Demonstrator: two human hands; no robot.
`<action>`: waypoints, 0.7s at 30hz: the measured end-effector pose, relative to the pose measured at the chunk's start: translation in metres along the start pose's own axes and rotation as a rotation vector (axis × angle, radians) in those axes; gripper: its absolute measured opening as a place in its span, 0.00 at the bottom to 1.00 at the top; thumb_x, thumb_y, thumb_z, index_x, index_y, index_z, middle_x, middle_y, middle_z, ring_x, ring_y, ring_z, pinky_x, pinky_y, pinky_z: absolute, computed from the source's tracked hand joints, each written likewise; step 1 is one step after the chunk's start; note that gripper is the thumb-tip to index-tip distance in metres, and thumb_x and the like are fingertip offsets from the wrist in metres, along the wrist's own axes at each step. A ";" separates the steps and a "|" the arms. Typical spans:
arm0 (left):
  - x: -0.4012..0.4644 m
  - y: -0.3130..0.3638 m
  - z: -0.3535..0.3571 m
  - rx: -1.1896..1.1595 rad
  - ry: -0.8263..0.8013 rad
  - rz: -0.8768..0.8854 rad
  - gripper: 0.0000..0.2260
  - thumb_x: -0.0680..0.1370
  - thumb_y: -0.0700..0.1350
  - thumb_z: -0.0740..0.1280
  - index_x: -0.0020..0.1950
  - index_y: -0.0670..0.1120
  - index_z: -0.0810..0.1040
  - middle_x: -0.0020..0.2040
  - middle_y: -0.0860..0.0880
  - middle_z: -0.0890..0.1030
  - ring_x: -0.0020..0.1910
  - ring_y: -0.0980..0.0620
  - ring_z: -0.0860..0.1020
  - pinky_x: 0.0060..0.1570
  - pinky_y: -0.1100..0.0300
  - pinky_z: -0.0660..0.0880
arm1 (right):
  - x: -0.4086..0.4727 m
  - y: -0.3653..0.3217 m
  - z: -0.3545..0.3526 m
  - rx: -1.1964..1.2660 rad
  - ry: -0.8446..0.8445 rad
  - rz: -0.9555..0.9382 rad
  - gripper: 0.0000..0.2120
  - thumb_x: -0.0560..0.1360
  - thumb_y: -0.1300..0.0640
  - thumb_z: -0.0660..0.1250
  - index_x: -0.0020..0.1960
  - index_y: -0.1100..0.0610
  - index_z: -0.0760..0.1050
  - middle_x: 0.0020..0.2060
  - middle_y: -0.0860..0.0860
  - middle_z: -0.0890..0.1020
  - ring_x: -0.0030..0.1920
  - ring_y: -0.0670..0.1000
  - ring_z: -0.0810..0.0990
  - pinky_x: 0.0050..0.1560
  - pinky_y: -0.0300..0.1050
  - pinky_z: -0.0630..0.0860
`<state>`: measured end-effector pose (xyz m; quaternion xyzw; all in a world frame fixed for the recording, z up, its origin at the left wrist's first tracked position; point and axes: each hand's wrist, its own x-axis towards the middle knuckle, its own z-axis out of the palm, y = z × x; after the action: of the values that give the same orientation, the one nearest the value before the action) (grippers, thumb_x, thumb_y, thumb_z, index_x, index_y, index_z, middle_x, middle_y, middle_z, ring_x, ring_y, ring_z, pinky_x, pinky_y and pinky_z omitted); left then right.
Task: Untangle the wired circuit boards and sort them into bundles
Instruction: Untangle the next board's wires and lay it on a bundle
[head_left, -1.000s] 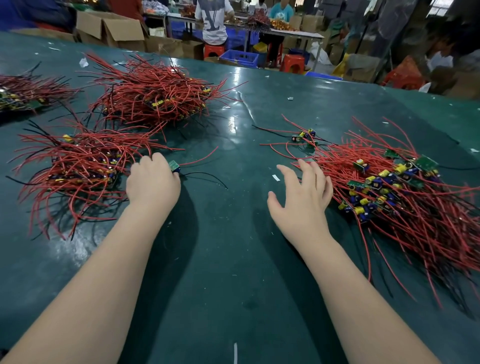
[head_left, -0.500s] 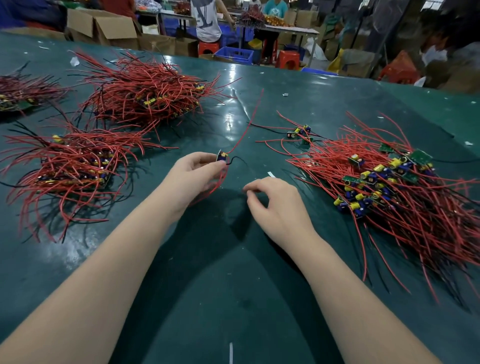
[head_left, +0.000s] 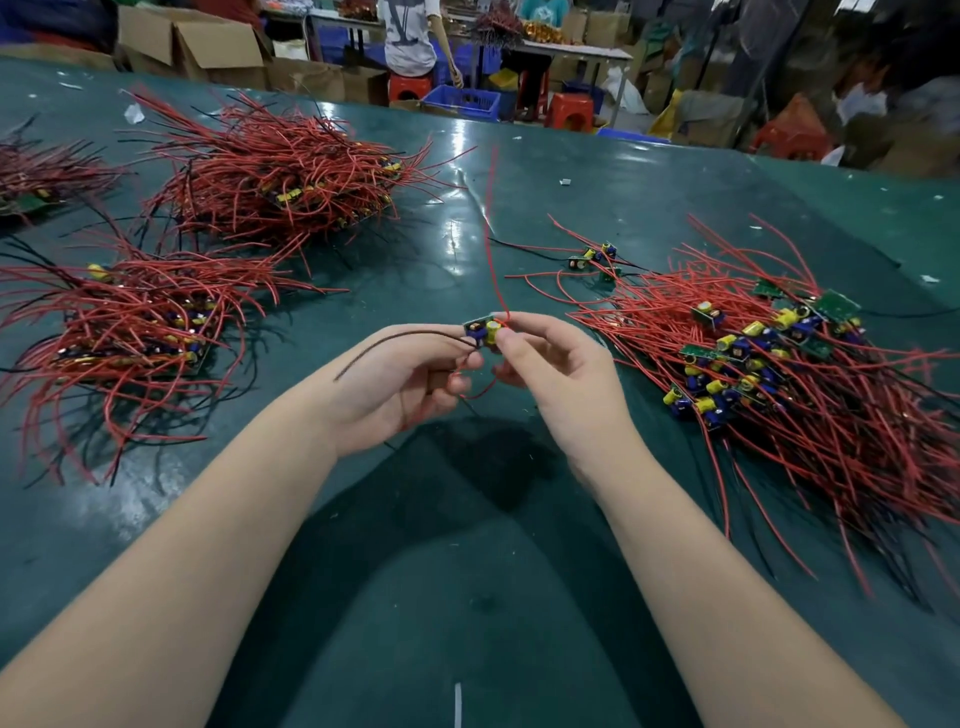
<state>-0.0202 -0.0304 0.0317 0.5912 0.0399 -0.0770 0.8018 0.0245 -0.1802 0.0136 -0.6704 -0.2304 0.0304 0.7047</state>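
Far left: partial bundle (head_left: 36, 182) of red-wired boards, cut by the frame edge. Left foreground: second bundle (head_left: 130, 332), red and black leads fanned over the green table (head_left: 467, 597). Behind it: third, larger bundle (head_left: 280, 176). Centre: left hand (head_left: 400, 387), palm up, fingers curled, pinching one end of a single board (head_left: 482, 330) raised above the table; dark lead (head_left: 400, 340) arching back over the palm. Red lead (head_left: 491, 234) rising from the board toward the far edge. Right hand (head_left: 558, 374), thumb and forefinger pinching the board's other end, remaining fingers loosely curled. Right of centre: a few loose boards (head_left: 592, 258) lying apart, just beside the tangled pile (head_left: 769, 364) with yellow and blue components exposed. Background: cardboard boxes (head_left: 197, 44), blue crate (head_left: 462, 101), red stools (head_left: 569, 111), standing person (head_left: 410, 36).
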 end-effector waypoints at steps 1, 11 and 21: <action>0.000 0.001 0.000 0.008 0.007 -0.006 0.09 0.80 0.36 0.58 0.50 0.45 0.78 0.33 0.52 0.74 0.25 0.59 0.67 0.22 0.70 0.62 | 0.000 0.000 -0.001 0.006 0.007 -0.001 0.09 0.76 0.62 0.68 0.47 0.48 0.81 0.37 0.45 0.84 0.38 0.43 0.80 0.50 0.42 0.79; -0.007 0.004 0.000 0.279 0.051 0.083 0.08 0.75 0.41 0.64 0.50 0.38 0.78 0.36 0.48 0.73 0.23 0.58 0.58 0.21 0.69 0.54 | 0.002 -0.004 -0.004 0.225 0.002 0.092 0.08 0.75 0.67 0.67 0.48 0.56 0.81 0.38 0.48 0.83 0.34 0.46 0.80 0.40 0.38 0.78; -0.002 0.000 0.000 0.481 0.321 0.384 0.06 0.78 0.42 0.66 0.47 0.48 0.83 0.35 0.56 0.81 0.24 0.66 0.71 0.25 0.77 0.62 | -0.001 -0.008 -0.007 0.253 0.045 0.087 0.06 0.76 0.68 0.66 0.46 0.61 0.80 0.38 0.51 0.85 0.37 0.49 0.83 0.43 0.40 0.79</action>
<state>-0.0226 -0.0308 0.0318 0.7647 0.0343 0.1619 0.6228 0.0247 -0.1879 0.0208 -0.5860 -0.1798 0.0745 0.7866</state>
